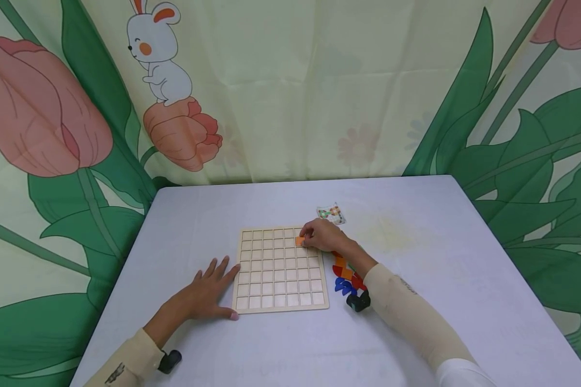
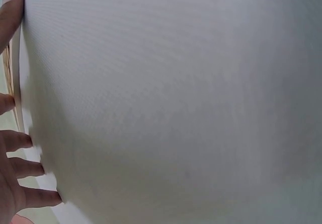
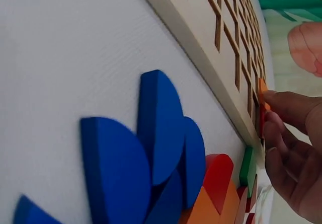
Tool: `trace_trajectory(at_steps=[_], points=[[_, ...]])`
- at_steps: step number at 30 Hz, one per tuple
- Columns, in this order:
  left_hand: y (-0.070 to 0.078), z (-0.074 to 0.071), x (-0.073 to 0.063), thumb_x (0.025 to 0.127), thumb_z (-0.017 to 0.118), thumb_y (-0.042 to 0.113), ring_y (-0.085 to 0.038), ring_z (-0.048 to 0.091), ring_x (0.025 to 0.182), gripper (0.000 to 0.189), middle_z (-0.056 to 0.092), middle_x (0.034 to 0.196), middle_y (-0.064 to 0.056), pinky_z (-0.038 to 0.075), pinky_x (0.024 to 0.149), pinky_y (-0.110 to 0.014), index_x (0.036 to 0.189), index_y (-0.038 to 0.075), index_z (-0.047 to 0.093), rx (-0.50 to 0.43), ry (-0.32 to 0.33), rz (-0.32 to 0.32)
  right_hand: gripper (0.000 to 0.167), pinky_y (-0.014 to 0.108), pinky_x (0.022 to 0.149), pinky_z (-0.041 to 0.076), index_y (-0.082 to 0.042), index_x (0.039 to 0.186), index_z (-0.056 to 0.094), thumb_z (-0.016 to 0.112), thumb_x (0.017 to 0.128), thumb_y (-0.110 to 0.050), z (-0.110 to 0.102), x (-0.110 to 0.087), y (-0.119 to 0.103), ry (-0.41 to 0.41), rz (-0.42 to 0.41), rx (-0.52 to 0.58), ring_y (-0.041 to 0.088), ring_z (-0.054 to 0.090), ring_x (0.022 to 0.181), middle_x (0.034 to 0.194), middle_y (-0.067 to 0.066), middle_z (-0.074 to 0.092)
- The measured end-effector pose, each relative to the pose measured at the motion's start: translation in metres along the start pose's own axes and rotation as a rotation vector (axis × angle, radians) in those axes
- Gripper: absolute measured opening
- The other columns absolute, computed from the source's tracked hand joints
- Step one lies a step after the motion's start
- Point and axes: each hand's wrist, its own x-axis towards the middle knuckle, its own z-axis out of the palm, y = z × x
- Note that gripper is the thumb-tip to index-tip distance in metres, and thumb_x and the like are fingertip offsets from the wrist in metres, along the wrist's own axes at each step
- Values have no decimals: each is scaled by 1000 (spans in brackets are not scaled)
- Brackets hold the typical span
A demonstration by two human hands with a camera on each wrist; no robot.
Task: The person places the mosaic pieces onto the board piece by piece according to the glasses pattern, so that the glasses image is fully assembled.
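Note:
A pale wooden grid board [image 1: 280, 310] lies flat on the table, its shallow square cells bordered by thin ridges. Over the board's far right part, my right hand [image 1: 323, 235] pinches a small orange block [image 1: 299, 241] between thumb and fingers. In the right wrist view the orange block [image 3: 262, 90] stands close over the cells. My left hand [image 1: 209, 293] rests with spread, straight fingers along the board's left edge, thumb near the front left corner. Fingertips [image 2: 22, 140] show beside the board's side in the left wrist view.
Right of the board lies a pile of coloured blocks: blue half-rounds [image 3: 121, 168], red pieces [image 3: 219, 176], orange pieces [image 1: 347, 274] and a green one [image 3: 248, 166]. A small printed pattern card [image 1: 331, 214] lies behind the board. A patterned curtain [image 1: 290, 107] hangs behind the white table [image 1: 290, 349].

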Motion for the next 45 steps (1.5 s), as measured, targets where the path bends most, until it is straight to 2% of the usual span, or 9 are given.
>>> trace_trajectory(at_steps=[9, 16, 24, 29, 32, 36, 39, 45], points=[[2, -2, -1, 69, 71, 79, -51, 14, 151, 118, 16, 167, -21, 25, 110, -75, 160, 18, 26, 4, 9, 1, 16, 27, 67, 47, -14, 103, 78, 77, 90, -23, -3, 3, -4, -15, 16, -58, 12, 58, 75, 82, -4, 69], [1, -2, -2, 70, 71, 78, -52, 15, 151, 117, 17, 166, -22, 26, 109, -75, 160, 17, 27, 0, 22, 10, 21, 29, 71, 49, -17, 105, 78, 78, 89, -29, -2, 5, -7, -28, 48, -113, 13, 60, 81, 90, -4, 70], [0, -1, -2, 71, 71, 77, -52, 15, 151, 117, 17, 166, -22, 26, 109, -75, 160, 16, 27, -1, 26, 15, 24, 28, 78, 52, -15, 111, 76, 77, 90, -26, 1, 4, -7, 0, 0, -120, 13, 62, 87, 98, -1, 72], [0, 0, -2, 70, 70, 78, -52, 17, 150, 117, 18, 166, -23, 27, 108, -75, 160, 16, 27, 4, 26, 20, 26, 31, 82, 53, -12, 115, 74, 74, 93, -25, -2, -1, 1, 1, -60, -18, 15, 64, 92, 101, -1, 73], [-1, 2, -2, 70, 69, 80, -52, 17, 150, 118, 18, 166, -22, 27, 108, -75, 160, 16, 27, 10, 22, 22, 27, 32, 83, 54, -10, 117, 73, 69, 96, -26, -8, -4, 13, -14, -98, 93, 15, 64, 95, 106, 1, 72], [-2, 2, -1, 70, 67, 82, -51, 16, 151, 118, 17, 166, -22, 27, 109, -74, 160, 17, 26, 17, 15, 21, 29, 30, 75, 56, -9, 120, 72, 66, 99, -28, -17, -11, 30, -10, -53, 226, 17, 64, 81, 108, 5, 70], [-3, 2, 0, 70, 67, 82, -51, 15, 151, 118, 17, 167, -21, 27, 110, -74, 160, 18, 26, 19, 13, 15, 29, 28, 68, 55, -8, 120, 71, 65, 99, -28, -26, -17, 42, 38, 0, 260, 19, 62, 72, 108, 9, 69], [-3, 2, 0, 70, 69, 80, -51, 16, 151, 117, 18, 166, -21, 27, 110, -74, 160, 17, 27, 17, 21, 15, 29, 29, 67, 55, -9, 123, 70, 64, 100, -26, -43, -29, 59, 138, 93, 268, 22, 62, 74, 115, 13, 68]])
